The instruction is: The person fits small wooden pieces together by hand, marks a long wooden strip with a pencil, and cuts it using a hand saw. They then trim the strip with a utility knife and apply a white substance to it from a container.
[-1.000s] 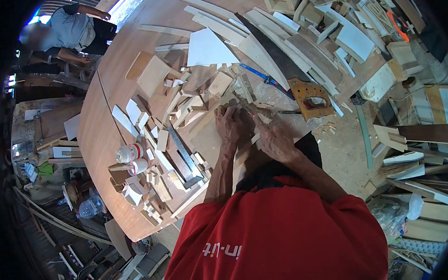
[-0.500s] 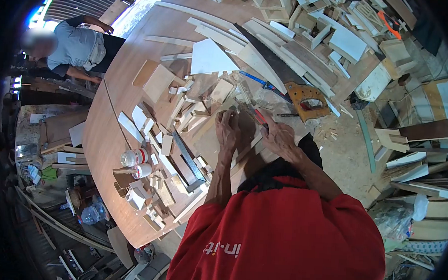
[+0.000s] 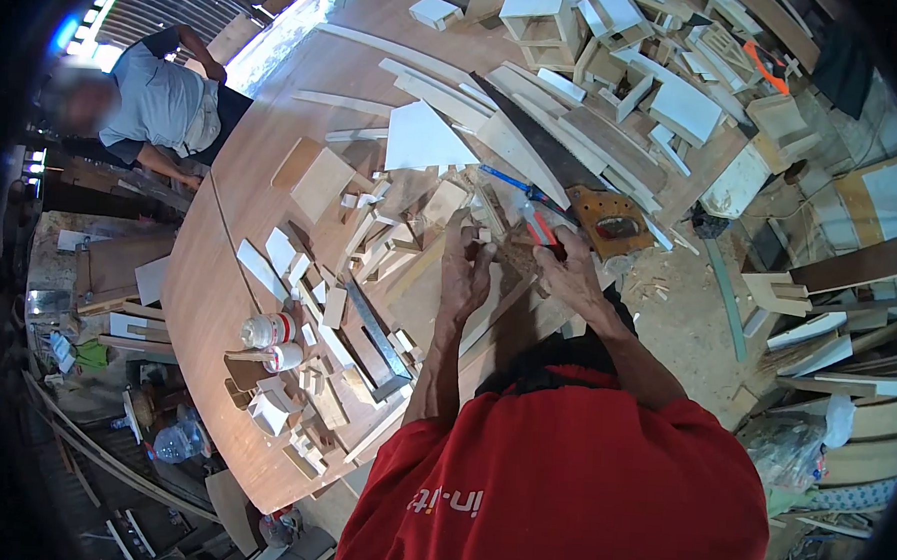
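My left hand [image 3: 466, 277] is closed on a small wooden piece [image 3: 483, 237] above the work surface. In my right hand [image 3: 572, 275] is a tool with a red handle [image 3: 540, 227], pointing up and to the left. The two hands are apart. A blue tool [image 3: 513, 181] lies just beyond them, and a handsaw with a wooden handle [image 3: 606, 201] rests to the right of it. Cut wood pieces [image 3: 388, 247] stand left of my left hand, with a metal square [image 3: 374, 327] nearer to me.
A brown table [image 3: 207, 300] holds two white jars [image 3: 268, 330], a white panel [image 3: 422, 139] and long strips. Small wooden boxes [image 3: 545, 24] are piled at the far right. Another person [image 3: 166, 98] stands at the far left. Boards [image 3: 859, 268] lean at the right edge.
My right hand has moved slightly right and the red-handled tool has tilted away from my left hand. My left hand has turned and shifted a little right, showing the small piece.
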The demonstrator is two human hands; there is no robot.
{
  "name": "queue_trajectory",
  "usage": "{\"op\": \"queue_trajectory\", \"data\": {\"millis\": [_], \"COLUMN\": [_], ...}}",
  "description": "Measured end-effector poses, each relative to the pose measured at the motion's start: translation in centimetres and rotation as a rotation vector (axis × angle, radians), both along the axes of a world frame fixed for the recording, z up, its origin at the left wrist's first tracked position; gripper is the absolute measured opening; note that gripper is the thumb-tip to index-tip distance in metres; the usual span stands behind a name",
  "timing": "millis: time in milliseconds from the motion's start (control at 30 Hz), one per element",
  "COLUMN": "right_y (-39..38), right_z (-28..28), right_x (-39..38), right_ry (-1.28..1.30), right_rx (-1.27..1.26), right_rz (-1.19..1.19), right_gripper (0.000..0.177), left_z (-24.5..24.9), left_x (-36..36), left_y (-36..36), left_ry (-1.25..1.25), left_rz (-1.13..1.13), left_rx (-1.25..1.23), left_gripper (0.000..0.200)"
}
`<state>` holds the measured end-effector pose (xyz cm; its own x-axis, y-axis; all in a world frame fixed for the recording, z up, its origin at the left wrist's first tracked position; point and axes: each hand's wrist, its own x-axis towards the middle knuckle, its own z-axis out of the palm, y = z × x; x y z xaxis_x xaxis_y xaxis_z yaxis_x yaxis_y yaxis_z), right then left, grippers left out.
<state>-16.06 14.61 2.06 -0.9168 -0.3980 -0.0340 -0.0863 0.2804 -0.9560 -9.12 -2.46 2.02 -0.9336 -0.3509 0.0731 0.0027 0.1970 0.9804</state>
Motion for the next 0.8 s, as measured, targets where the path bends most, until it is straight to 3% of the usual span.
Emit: {"op": "queue_trajectory", "data": {"millis": [200,300,467,667,733,800], "right_y": [-0.3,-0.6,0.6,1.9,2.7,3.3], "right_z": [3.4,2.4,3.0,1.3,1.7,2.5], "right_x": [-1.8,-2.3,-2.0,-1.6,-1.4,-0.9], "right_ry": [-0.372,-0.267,-0.157,-0.049,-0.06,-0.292], "right_rx": [-0.173,-0.388,-0.408,-0.411,-0.35,-0.239], "right_rz": [-0.054,-0.058,-0.043,-0.184,-0.221,-0.214], "right_gripper": [0.026,0.029,0.035,0.033,0.031,0.028], "left_z": [3.3,4.4,3.6,3.4,2.3,1.0], "left_x": [-1.0,-1.7,-2.3,-3.0,-3.2,-3.7], "left_y": [1.5,2.4,3.2,4.2,4.1,4.0], "left_ry": [0.02,-0.039,-0.026,0.023,-0.038,-0.016], "left_rz": [-0.148,-0.218,-0.304,-0.232,-0.038,0.02], "left_rx": [0.016,0.058,0.201,0.34,0.61,0.7], "left_gripper": [0.054,0.054,0.056,0.034,0.022,0.021]}}
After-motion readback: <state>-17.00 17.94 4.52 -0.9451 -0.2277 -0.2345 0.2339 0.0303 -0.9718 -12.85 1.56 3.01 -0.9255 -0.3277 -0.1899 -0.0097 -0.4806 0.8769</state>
